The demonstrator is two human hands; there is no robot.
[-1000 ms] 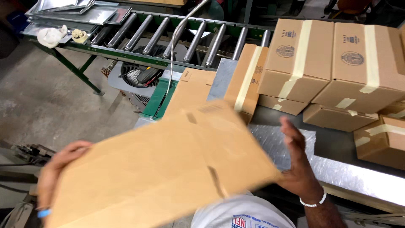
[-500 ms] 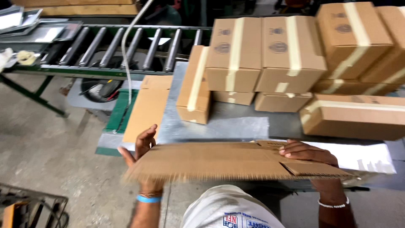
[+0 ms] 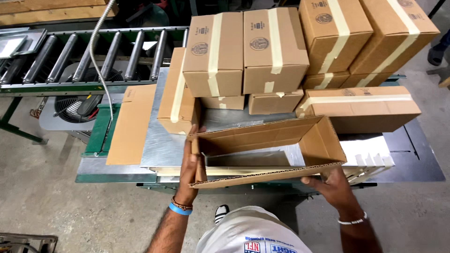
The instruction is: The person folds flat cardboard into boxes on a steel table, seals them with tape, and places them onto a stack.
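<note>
An unfolded brown cardboard box stands open on the metal table, its top facing me, the table surface showing through its bottom. My left hand presses flat against the box's left end. My right hand grips the near wall at the box's lower right corner. Both wrists wear bands.
Several taped cardboard boxes are stacked at the back of the table, one long box at right. A flat cardboard sheet lies at left. A roller conveyor runs behind. White cardboard dividers sit at right.
The flat cardboard blank that I held has been opened up into a rectangular box shape and set on the table. My view has shifted toward the table.
</note>
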